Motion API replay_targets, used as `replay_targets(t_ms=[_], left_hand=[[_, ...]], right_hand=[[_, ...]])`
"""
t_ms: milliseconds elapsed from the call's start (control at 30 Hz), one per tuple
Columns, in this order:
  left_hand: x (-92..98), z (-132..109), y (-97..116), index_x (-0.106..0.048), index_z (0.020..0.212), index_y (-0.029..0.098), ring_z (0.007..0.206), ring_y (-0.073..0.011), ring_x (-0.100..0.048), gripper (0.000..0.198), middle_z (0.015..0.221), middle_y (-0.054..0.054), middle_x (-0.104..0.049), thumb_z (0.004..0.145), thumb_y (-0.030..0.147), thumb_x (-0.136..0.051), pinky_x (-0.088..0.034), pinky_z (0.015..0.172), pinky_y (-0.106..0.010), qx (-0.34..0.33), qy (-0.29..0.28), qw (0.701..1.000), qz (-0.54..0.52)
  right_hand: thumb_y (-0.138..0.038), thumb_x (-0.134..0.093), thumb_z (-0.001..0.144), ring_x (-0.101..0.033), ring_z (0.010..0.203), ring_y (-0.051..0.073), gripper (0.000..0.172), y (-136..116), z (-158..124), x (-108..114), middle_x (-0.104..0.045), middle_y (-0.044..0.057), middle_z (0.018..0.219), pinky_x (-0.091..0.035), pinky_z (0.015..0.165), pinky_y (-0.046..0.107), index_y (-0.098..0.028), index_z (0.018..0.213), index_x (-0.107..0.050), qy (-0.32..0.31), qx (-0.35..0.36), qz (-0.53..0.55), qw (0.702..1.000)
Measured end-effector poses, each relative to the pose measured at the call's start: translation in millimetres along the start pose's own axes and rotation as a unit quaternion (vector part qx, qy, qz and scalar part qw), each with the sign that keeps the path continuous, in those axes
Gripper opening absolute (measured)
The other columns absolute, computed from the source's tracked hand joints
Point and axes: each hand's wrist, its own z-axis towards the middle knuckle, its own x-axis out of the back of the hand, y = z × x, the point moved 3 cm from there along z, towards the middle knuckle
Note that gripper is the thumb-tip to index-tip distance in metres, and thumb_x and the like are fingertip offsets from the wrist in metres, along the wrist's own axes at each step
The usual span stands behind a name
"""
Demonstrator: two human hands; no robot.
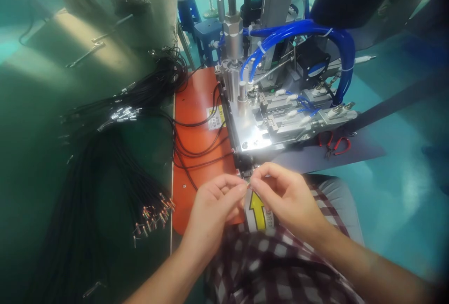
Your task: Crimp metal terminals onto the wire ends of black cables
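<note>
My left hand (213, 213) and my right hand (286, 196) meet in front of a small metal machine (277, 117) on an orange base plate (196, 107). Both hands pinch a tiny metal-tipped part (248, 184) between thumbs and fingertips, just at the machine's front edge. Fingers of both hands are closed around it. Black wires (196, 149) run from the machine's left side across the orange plate. A white label with a yellow arrow (257, 210) lies under my hands.
A large bundle of black cables with metal and copper ends (140, 191) lies on the dark green table at left. Blue air hoses (298, 30) arch over the machine. Red-handled pliers (333, 145) lie at the right. Blue stools (191, 9) stand behind.
</note>
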Motion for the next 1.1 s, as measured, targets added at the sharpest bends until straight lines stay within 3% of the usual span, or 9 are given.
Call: replay_targets(t_ms=[300, 533, 767, 967, 1100], left_hand=[[-4.3, -4.0, -1.0, -0.058, 0.073, 0.014, 0.042, -0.002, -0.023, 0.019, 0.047, 0.008, -0.042, 0.076, 0.029, -0.071, -0.024, 0.045, -0.018, 0.016, -0.004, 0.998, -0.067], [-7.7, -5.3, 0.2, -0.057, 0.072, 0.015, 0.042, -0.0023, -0.026, 0.021, 0.046, 0.008, -0.042, 0.074, 0.029, -0.072, -0.026, 0.046, -0.018, 0.021, -0.01, 0.997, -0.07], [-9.4, -7.4, 0.5, -0.052, 0.074, 0.016, 0.042, -0.0025, -0.027, 0.019, 0.05, 0.007, -0.047, 0.082, 0.027, -0.066, -0.024, 0.047, -0.019, -0.01, -0.023, 0.996, -0.084], [-8.2, -8.3, -1.9, -0.052, 0.08, 0.016, 0.042, -0.0022, -0.027, 0.016, 0.052, 0.007, -0.049, 0.085, 0.026, -0.064, -0.021, 0.047, -0.019, -0.027, -0.028, 0.996, -0.085], [-6.8, -8.2, -2.3, -0.055, 0.082, 0.015, 0.043, -0.0019, -0.027, 0.015, 0.053, 0.007, -0.049, 0.084, 0.027, -0.065, -0.02, 0.047, -0.019, -0.019, -0.023, 0.997, -0.069]], right_hand=[[-0.027, -0.046, 0.096, -0.037, 0.043, 0.008, 0.022, 1.5, -11.4, -9.3, -0.041, -0.008, 0.051, -0.034, 0.042, 0.019, -0.02, 0.076, -0.049, 0.006, 0.01, -0.026, 1.0], [-0.035, -0.052, 0.095, -0.039, 0.04, 0.006, 0.027, 1.8, -10.8, -11.3, -0.044, -0.01, 0.045, -0.034, 0.041, 0.015, -0.02, 0.073, -0.048, 0.009, -0.08, 0.081, 0.993], [-0.033, -0.055, 0.094, -0.043, 0.038, 0.006, 0.024, 2.4, -13.6, -19.8, -0.049, -0.009, 0.043, -0.038, 0.042, 0.015, -0.019, 0.075, -0.05, 0.023, -0.105, 0.141, 0.984], [-0.027, -0.049, 0.096, -0.044, 0.042, 0.008, 0.02, -0.1, -13.1, -16.1, -0.046, -0.009, 0.047, -0.039, 0.044, 0.018, -0.021, 0.077, -0.046, 0.004, -0.039, 0.076, 0.996], [-0.018, -0.046, 0.094, -0.047, 0.056, 0.012, 0.016, -6.5, -14.3, -11.7, -0.047, -0.003, 0.064, -0.04, 0.052, 0.025, -0.021, 0.078, -0.045, 0.005, 0.115, -0.064, 0.991]])
